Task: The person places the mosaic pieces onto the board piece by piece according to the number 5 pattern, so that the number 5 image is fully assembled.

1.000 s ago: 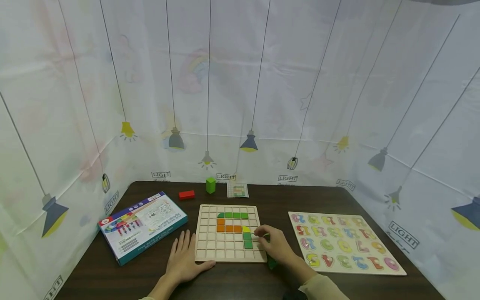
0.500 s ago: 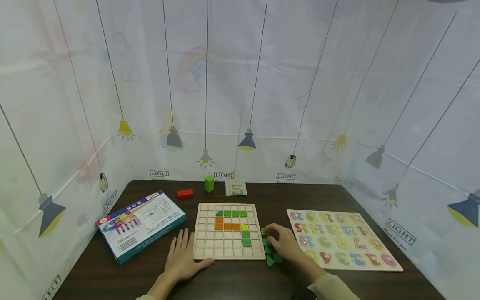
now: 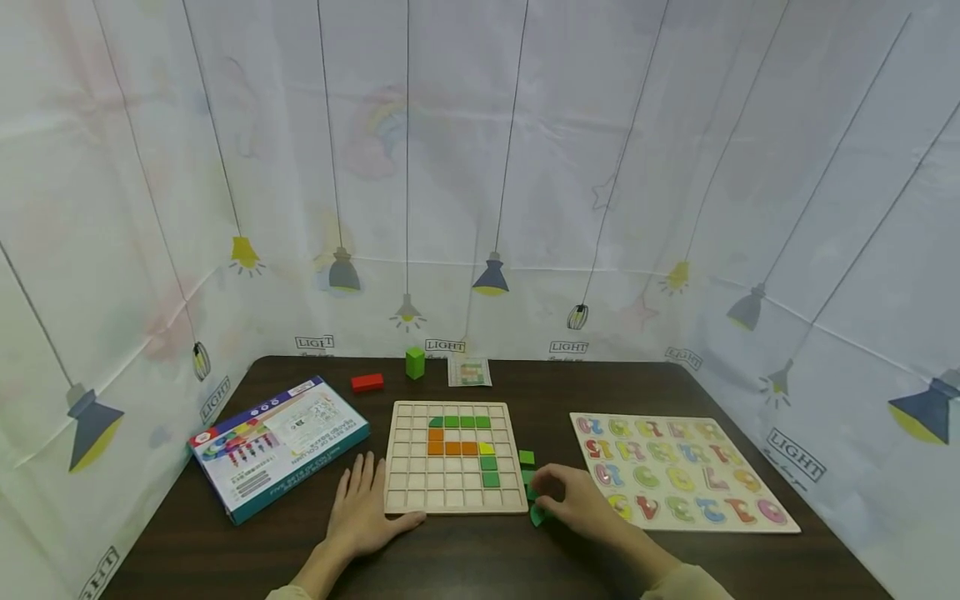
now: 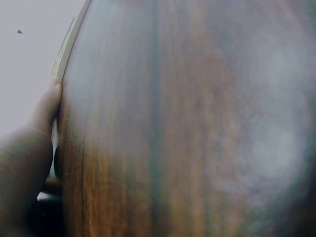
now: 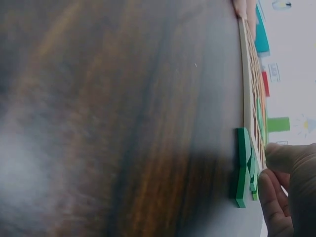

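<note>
The wooden grid board [image 3: 435, 500] lies on the dark table, with a bent row of green, orange and yellow tiles [image 3: 461, 448] set in its squares. My left hand [image 3: 360, 512] rests flat with fingers spread at the board's left front corner, its thumb along the front edge. Just off the board's right side lie several loose green tiles [image 3: 527, 457]. My right hand [image 3: 573, 500] is over this group, thumb and forefinger bent toward each other. In the right wrist view, dark green pieces [image 5: 242, 168] lie beside the fingertips; whether any is pinched is hidden.
A boxed set [image 3: 281, 446] lies at the left. Behind the board are a red block [image 3: 367, 382], an upright green block [image 3: 415, 363] and a small pattern card [image 3: 469, 372]. A number puzzle board [image 3: 682, 475] lies at the right. A printed curtain surrounds the table.
My right hand has drawn back from the board's right edge to the loose green tiles, uncovering some of them. My left hand stays in place. The head view has tilted slightly.
</note>
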The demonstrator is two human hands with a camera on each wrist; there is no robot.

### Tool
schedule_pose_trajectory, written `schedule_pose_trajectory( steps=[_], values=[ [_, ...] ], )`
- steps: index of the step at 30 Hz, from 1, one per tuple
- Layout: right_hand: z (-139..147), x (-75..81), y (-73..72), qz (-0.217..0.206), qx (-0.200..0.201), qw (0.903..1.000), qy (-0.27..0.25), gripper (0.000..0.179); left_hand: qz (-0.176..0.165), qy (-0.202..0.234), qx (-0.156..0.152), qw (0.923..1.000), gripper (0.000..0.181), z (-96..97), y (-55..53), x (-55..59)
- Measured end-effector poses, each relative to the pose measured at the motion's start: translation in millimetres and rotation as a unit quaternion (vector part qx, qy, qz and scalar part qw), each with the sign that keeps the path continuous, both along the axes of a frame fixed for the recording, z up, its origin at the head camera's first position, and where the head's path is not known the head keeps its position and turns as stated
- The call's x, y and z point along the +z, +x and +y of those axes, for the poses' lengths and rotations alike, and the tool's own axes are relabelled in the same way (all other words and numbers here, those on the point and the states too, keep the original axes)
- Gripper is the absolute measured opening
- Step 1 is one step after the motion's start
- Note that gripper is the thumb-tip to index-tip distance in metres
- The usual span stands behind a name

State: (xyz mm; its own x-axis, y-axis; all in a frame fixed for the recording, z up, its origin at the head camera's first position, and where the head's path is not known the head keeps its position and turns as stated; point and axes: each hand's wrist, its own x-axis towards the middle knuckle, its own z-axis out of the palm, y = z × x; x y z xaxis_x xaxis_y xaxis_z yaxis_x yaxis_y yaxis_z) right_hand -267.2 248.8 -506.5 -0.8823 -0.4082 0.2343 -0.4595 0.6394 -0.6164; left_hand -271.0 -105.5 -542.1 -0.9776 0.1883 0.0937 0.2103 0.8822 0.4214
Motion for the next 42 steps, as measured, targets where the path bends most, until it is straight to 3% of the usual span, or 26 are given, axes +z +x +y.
schedule_pose_trajectory(
  steps=[6,15,20,27,34,42],
  values=[
    [-2,1.6,5.6,-0.007,0.021,0.9996,0.017,0.02,0.004,-0.006,0.002,1.0,0.118,-1.7,-0.7,-0.6],
    [-6,-2.1,9.6,0.045,0.053,0.997,0.034,0.029,0.009,-0.005,0.0,0.9999,0.117,-1.7,-1.0,1.5],
    [-6,-2.4,10.4,0.042,0.06,0.9961,0.049,0.025,0.011,-0.003,0.001,0.9999,0.117,-1.7,-0.1,2.6],
    [2,-1.3,9.8,0.047,0.121,0.9909,0.035,0.031,0.008,-0.003,0.001,1.0,0.117,-1.9,0.3,2.5],
    [9,-2.4,9.4,0.04,0.062,0.9934,0.087,0.032,0.009,-0.002,-0.001,1.0,0.117,-1.6,0.6,1.4],
    [11,-3.1,8.9,0.04,0.074,0.9939,0.071,0.03,0.007,-0.004,-0.001,1.0,0.117,-1.1,1.1,1.2]
  ],
)
